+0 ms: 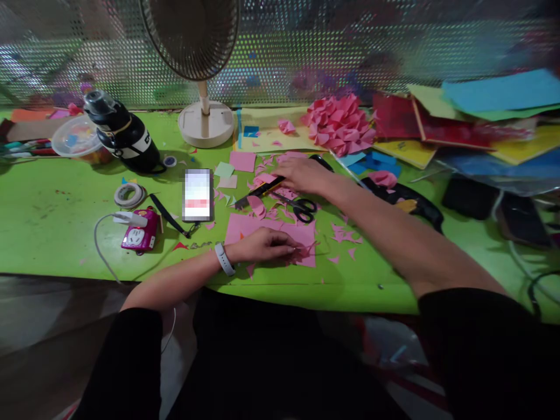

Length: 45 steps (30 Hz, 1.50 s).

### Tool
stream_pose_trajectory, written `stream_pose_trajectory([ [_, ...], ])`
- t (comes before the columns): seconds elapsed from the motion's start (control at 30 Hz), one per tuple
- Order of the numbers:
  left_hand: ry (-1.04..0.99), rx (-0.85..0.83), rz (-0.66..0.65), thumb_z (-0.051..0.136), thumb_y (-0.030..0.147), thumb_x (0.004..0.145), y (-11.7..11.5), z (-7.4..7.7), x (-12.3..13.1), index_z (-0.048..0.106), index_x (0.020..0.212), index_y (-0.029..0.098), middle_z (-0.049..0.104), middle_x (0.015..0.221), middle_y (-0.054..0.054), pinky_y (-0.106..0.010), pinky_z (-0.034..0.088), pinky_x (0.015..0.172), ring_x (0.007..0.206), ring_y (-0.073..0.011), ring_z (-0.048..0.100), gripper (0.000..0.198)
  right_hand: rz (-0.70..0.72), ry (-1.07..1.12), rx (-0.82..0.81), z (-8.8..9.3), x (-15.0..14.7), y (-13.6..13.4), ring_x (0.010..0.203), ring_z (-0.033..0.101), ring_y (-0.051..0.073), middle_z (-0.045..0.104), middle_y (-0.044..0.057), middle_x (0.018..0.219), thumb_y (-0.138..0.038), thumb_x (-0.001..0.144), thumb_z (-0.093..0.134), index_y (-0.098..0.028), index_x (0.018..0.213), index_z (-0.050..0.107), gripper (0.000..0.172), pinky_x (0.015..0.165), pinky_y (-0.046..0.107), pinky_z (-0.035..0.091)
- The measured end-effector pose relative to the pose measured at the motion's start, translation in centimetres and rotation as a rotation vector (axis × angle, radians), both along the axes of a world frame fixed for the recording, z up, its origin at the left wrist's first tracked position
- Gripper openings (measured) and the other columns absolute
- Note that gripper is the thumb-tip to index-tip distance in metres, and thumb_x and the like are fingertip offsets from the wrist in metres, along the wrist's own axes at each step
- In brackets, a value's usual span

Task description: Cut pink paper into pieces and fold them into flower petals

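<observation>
My left hand lies on a pink paper sheet near the front edge of the green table, fingers curled together and pressing a small pink piece at the sheet's right corner. My right hand reaches farther back and closes on the end of a yellow-and-black utility knife that points left. Black-handled scissors lie just in front of the right hand. Several pink paper scraps are scattered around both hands.
A phone lies left of the knife. Behind stand a fan base, a black bottle and a pile of folded pink paper. Tape roll and pink power strip sit left; coloured paper stacks fill the right.
</observation>
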<state>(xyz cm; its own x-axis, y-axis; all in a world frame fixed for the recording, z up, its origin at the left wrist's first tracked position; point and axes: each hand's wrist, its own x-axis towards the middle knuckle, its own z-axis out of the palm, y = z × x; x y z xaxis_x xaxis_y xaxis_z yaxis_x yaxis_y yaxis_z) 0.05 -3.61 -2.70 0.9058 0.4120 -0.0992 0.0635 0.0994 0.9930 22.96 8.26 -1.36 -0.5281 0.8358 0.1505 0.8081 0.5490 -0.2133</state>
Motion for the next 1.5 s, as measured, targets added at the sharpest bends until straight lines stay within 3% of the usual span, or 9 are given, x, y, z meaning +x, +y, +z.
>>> stream_pose_trajectory([
  [0.1,-0.012,-0.022,0.001,0.065,0.04,0.09,0.0,-0.2,0.0,0.071,0.108,0.012,0.075,0.1,-0.014,-0.025,0.056,0.073,0.082,-0.0144,0.071,0.034,-0.005,-0.114,0.019,0.1,-0.7,0.4,0.104,0.06,0.029,0.072,0.009,0.106,-0.018,0.081,0.067,-0.024,0.101,0.073,0.022,0.088,0.041,0.045],
  [0.23,0.026,-0.049,-0.004,0.063,0.042,0.091,0.1,-0.2,-0.1,0.07,0.113,0.013,0.075,0.104,-0.013,-0.024,0.057,0.074,0.084,-0.0137,0.071,0.037,-0.066,-0.125,0.056,1.2,-1.3,-0.6,0.113,0.058,0.031,0.068,0.013,0.119,-0.022,0.088,0.061,-0.019,0.118,0.068,0.031,0.092,0.043,0.045],
  [0.47,0.084,-0.096,-0.014,0.065,0.043,0.09,0.3,0.7,-0.1,0.069,0.112,0.011,0.074,0.106,-0.015,-0.024,0.057,0.075,0.086,-0.0136,0.071,0.039,-0.028,-0.176,0.024,3.8,2.7,-7.0,0.107,0.061,0.03,0.069,0.015,0.113,-0.029,0.097,0.042,-0.017,0.111,0.07,0.033,0.087,0.042,0.049],
  [0.67,0.105,-0.185,-0.003,0.069,0.045,0.086,0.2,0.8,-0.1,0.068,0.114,0.011,0.074,0.104,-0.014,-0.028,0.059,0.078,0.082,-0.0127,0.071,0.044,-0.154,-0.219,-0.173,2.5,3.3,-10.6,0.112,0.061,0.031,0.063,0.015,0.13,-0.038,0.088,0.056,-0.018,0.125,0.062,0.043,0.08,0.039,0.051],
  [1.0,0.123,-0.229,0.034,0.07,0.045,0.086,0.1,0.8,-0.1,0.068,0.111,0.01,0.074,0.106,-0.016,-0.03,0.06,0.08,0.085,-0.0141,0.073,0.043,-0.179,-0.245,-0.134,2.4,0.8,-9.3,0.095,0.063,0.027,0.068,0.013,0.113,-0.031,0.089,0.052,-0.018,0.111,0.066,0.03,0.062,0.033,0.044],
  [1.13,0.085,-0.103,0.112,0.067,0.042,0.088,0.5,0.7,0.0,0.068,0.109,0.009,0.074,0.107,-0.017,-0.027,0.06,0.075,0.083,-0.0141,0.073,0.04,-0.213,-0.13,-0.1,2.7,1.2,-9.0,0.1,0.063,0.029,0.069,0.012,0.114,-0.036,0.089,0.053,-0.02,0.109,0.069,0.03,0.069,0.035,0.047],
  [1.3,0.036,-0.037,0.105,0.065,0.044,0.089,0.8,0.5,0.2,0.069,0.11,0.009,0.074,0.107,-0.016,-0.029,0.06,0.08,0.087,-0.0152,0.073,0.04,-0.56,0.03,0.136,2.8,4.0,-8.0,0.119,0.056,0.038,0.062,0.02,0.13,-0.038,0.089,0.055,-0.015,0.132,0.059,0.049,0.092,0.049,0.048],
  [1.37,0.028,-0.012,0.12,0.065,0.042,0.089,0.7,0.5,0.2,0.07,0.108,0.009,0.075,0.106,-0.016,-0.03,0.06,0.083,0.09,-0.0156,0.073,0.039,-0.623,0.024,0.067,2.0,5.0,-7.4,0.118,0.058,0.041,0.062,0.022,0.131,-0.039,0.087,0.059,-0.013,0.138,0.054,0.057,0.092,0.052,0.049],
  [1.5,0.018,0.104,0.157,0.062,0.039,0.092,0.6,0.8,0.0,0.069,0.108,0.01,0.075,0.102,-0.014,-0.03,0.059,0.084,0.09,-0.0156,0.073,0.034,-0.68,0.115,-0.03,1.3,6.2,-6.8,0.107,0.066,0.038,0.07,0.014,0.122,-0.033,0.086,0.06,-0.02,0.135,0.057,0.051,0.087,0.051,0.053],
])
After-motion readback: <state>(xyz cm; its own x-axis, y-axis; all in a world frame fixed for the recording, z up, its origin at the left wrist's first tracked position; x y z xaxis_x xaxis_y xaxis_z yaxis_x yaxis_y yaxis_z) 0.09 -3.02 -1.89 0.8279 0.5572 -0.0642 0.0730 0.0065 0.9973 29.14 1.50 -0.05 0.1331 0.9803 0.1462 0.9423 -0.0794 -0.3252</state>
